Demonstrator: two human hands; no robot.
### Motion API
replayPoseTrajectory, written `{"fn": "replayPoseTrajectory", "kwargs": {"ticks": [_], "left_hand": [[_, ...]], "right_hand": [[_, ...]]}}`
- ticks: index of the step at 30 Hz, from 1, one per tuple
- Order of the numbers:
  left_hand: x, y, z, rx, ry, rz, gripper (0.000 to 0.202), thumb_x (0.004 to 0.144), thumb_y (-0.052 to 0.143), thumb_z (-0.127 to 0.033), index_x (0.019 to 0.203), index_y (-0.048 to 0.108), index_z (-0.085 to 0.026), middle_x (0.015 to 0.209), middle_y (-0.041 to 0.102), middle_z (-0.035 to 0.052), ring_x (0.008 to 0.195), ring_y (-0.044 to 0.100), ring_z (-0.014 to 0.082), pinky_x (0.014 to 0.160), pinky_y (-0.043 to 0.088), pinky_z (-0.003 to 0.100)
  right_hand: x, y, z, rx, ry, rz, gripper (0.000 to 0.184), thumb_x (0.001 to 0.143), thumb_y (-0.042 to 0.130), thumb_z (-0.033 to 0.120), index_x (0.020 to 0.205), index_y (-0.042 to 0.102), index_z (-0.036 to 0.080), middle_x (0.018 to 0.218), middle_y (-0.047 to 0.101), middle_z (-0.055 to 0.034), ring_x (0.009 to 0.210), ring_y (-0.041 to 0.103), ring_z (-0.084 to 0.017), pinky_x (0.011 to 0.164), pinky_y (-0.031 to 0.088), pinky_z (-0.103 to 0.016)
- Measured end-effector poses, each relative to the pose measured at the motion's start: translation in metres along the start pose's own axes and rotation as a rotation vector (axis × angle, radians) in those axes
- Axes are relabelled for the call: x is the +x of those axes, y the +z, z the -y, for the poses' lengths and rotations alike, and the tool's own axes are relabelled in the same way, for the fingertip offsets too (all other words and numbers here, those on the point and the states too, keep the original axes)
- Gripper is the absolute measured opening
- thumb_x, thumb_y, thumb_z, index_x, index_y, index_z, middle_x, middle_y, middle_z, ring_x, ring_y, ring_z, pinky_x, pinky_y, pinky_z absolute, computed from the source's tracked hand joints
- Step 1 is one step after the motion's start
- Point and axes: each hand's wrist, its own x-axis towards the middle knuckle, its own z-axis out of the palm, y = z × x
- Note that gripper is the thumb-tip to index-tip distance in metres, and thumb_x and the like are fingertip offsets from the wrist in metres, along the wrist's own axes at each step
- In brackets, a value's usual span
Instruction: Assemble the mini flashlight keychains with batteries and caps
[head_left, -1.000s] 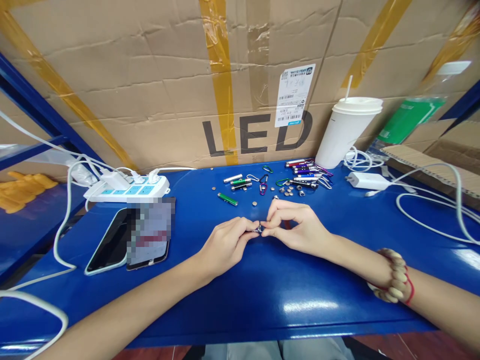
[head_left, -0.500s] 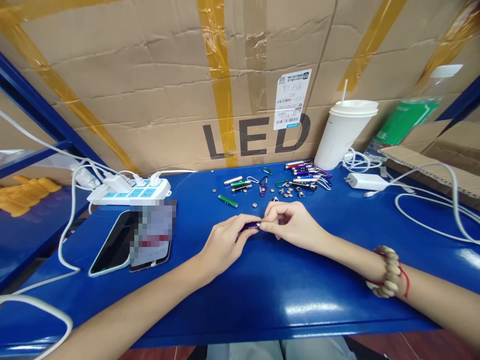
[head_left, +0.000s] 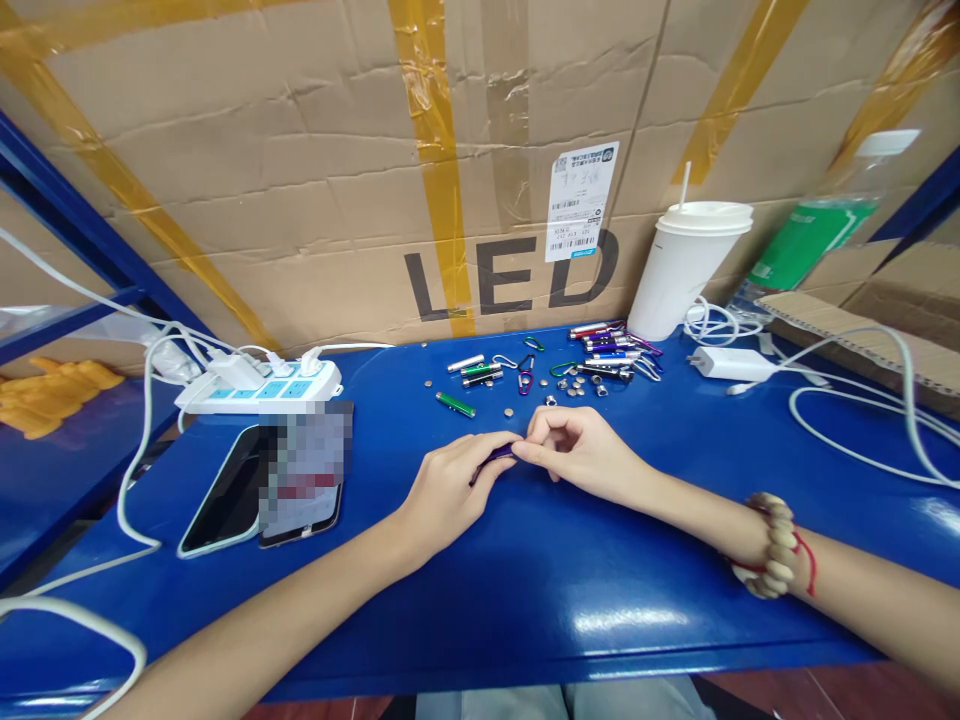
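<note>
The left hand (head_left: 448, 485) has its fingers closed round a slim purple tube (head_left: 499, 454), held over the worktop (head_left: 525, 600) in front of the person. The right hand (head_left: 589, 452) meets it there, its fingers pinched together on the tube's end and hiding it from me. Beyond them a green tube (head_left: 456, 405) lies near a small round disc (head_left: 508, 412), and a white cup (head_left: 684, 275) stands just beside a pile of coloured tubes (head_left: 611, 345)
</note>
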Motion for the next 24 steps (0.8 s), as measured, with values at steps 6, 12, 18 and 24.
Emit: {"fn": "replayPoseTrajectory", "kwargs": {"ticks": [6, 12, 18, 24], "left_hand": [[-0.0010, 0.0027, 0.0018, -0.014, 0.006, -0.022, 0.021, 0.086, 0.047, -0.020, 0.104, 0.056, -0.016, 0.098, 0.067, 0.0058, 0.086, 0.064, 0.0150, 0.078, 0.051, 0.024], [0.0000, 0.0020, 0.0021, -0.048, -0.040, -0.008, 0.021, 0.087, 0.043, -0.019, 0.105, 0.055, -0.018, 0.098, 0.066, 0.0051, 0.084, 0.064, 0.0149, 0.077, 0.050, 0.024], [0.0018, -0.0025, -0.0015, -0.057, -0.028, 0.121, 0.022, 0.089, 0.038, -0.019, 0.103, 0.055, -0.018, 0.088, 0.066, 0.0034, 0.075, 0.062, 0.0135, 0.070, 0.049, 0.023], [0.0022, -0.0058, -0.0038, -0.064, -0.009, 0.234, 0.020, 0.088, 0.037, -0.016, 0.099, 0.053, -0.019, 0.089, 0.066, 0.0029, 0.079, 0.063, 0.0139, 0.071, 0.048, 0.023]], "right_hand": [[-0.0008, -0.0026, 0.0048, -0.175, -0.160, -0.100, 0.031, 0.072, 0.064, 0.039, 0.056, 0.053, 0.014, 0.058, 0.055, 0.0003, 0.047, 0.047, -0.007, 0.044, 0.035, -0.020], [0.0009, -0.0072, 0.0045, -0.105, -0.288, -0.070, 0.021, 0.073, 0.065, 0.034, 0.083, 0.066, 0.015, 0.073, 0.059, -0.0014, 0.044, 0.048, -0.004, 0.041, 0.041, -0.018], [0.0024, -0.0093, 0.0028, 0.090, -0.251, 0.069, 0.017, 0.071, 0.067, 0.032, 0.065, 0.067, 0.015, 0.077, 0.056, -0.0014, 0.046, 0.050, -0.003, 0.041, 0.048, -0.017], [-0.0004, -0.0090, 0.0004, 0.116, -0.255, 0.110, 0.020, 0.074, 0.064, 0.030, 0.060, 0.067, 0.016, 0.073, 0.054, -0.0017, 0.054, 0.053, -0.006, 0.043, 0.050, -0.017]]}}
